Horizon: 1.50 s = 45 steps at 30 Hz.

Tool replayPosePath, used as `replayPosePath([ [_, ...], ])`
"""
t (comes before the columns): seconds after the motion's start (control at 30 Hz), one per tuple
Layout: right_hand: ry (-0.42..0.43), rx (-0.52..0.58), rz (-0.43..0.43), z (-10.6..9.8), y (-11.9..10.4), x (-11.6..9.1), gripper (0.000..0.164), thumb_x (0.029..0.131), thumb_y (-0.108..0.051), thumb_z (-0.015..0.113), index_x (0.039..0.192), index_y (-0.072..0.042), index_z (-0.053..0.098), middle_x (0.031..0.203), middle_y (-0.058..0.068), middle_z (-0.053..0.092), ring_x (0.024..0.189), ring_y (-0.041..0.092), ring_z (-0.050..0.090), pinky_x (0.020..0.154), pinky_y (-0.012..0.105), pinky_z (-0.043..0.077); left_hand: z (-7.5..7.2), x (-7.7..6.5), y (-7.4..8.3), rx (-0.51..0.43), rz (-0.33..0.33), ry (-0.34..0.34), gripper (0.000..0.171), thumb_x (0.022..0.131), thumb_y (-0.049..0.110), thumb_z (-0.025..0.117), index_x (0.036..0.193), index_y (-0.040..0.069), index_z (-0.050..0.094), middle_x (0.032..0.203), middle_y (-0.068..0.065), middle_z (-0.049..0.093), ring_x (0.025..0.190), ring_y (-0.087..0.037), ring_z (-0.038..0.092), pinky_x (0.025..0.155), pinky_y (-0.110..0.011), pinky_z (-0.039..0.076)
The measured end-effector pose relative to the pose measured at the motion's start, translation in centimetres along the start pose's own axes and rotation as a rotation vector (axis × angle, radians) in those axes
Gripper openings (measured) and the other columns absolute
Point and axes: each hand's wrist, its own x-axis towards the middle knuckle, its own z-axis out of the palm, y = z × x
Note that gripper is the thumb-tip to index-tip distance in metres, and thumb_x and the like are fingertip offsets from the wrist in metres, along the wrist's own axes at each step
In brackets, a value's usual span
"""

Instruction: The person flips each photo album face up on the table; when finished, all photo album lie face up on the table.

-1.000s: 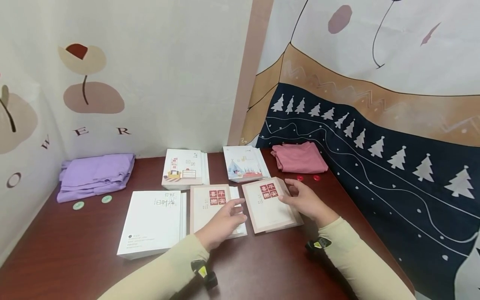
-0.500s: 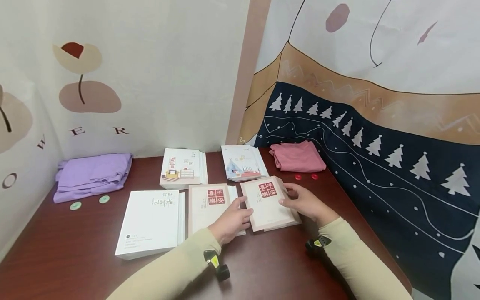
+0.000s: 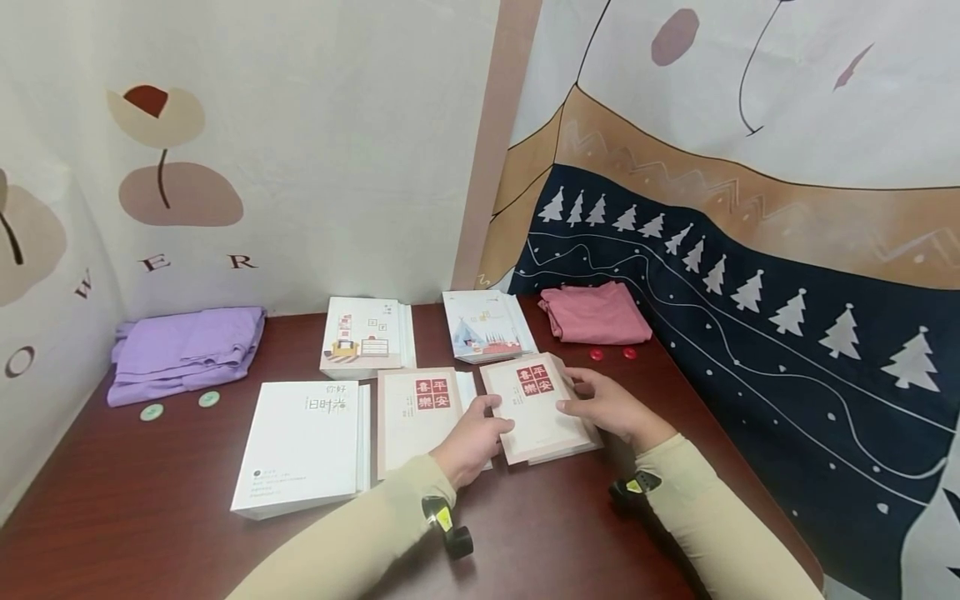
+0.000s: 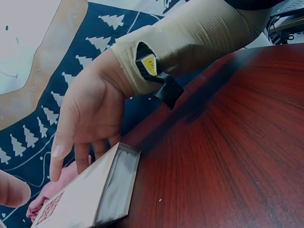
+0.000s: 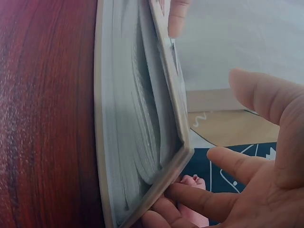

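A beige book (image 3: 536, 433) with a red four-character block on its cover lies tilted on the table. My left hand (image 3: 472, 442) is at its left edge, thumb over the cover and the other fingers partly hidden at the side. On the spine side my right hand (image 3: 618, 408) touches the book; in the right wrist view its fingers (image 5: 202, 197) rest against the spine while the thumb (image 5: 261, 90) stands apart from the cover. Page edges (image 5: 126, 104) show between the covers. Partly under my left hand lies a matching beige book (image 3: 405, 429).
A thick white book (image 3: 300, 442) lies left. Two illustrated books (image 3: 362, 333) (image 3: 480, 325) stand behind. Purple folded cloth (image 3: 183, 350) and green discs (image 3: 208, 399) are far left; pink folded cloth (image 3: 596, 312) and red discs (image 3: 596, 354) are back right. Patterned curtains (image 3: 337, 150) border the table.
My left hand has moved right from above the left beige book to the edge of the right one. My right hand has stayed by the spine. The books have hardly moved.
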Motion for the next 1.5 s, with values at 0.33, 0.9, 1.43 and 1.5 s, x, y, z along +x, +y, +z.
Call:
replayPosePath([
  [0.33,-0.007,0.007,-0.002,0.17,-0.18,-0.17,0.08,0.094,-0.028,0.079,0.161,-0.008,0.041,0.156,0.031,0.046,0.136,0.046,0.052,0.11,0.065,0.047,0.92,0.23,0.27,-0.11,0.026,0.014,0.072,0.097,-0.001,0.053,0.161,-0.002,0.019,0.15,-0.03,0.039,0.127,-0.034,0.057,0.114,-0.05,0.048],
  [0.9,-0.005,-0.023,0.003,0.23,-0.24,-0.12,0.083,0.093,-0.033,0.08,0.162,-0.01,0.041,0.155,0.028,0.049,0.136,0.045,0.052,0.11,0.065,0.047,0.98,0.46,0.69,-0.112,0.002,0.06,0.079,0.093,-0.002,0.057,0.162,0.002,0.019,0.165,-0.031,0.017,0.153,-0.049,0.027,0.128,-0.061,0.016],
  [1.43,-0.003,-0.026,0.018,0.41,-0.65,-0.45,0.08,0.093,-0.031,0.08,0.162,-0.012,0.042,0.155,0.025,0.05,0.135,0.043,0.053,0.11,0.063,0.048,1.0,0.61,0.65,-0.112,0.031,0.101,0.078,0.089,-0.009,0.054,0.161,-0.001,0.024,0.16,-0.031,0.029,0.14,-0.038,0.044,0.123,-0.052,0.035],
  [1.5,-0.001,-0.026,0.007,0.42,-0.68,-0.52,0.078,0.094,-0.029,0.079,0.161,-0.012,0.043,0.155,0.024,0.051,0.134,0.041,0.054,0.109,0.06,0.05,0.94,0.62,0.66,-0.112,0.057,0.068,0.074,0.09,-0.011,0.051,0.159,-0.001,0.028,0.154,-0.03,0.04,0.131,-0.035,0.055,0.113,-0.046,0.048],
])
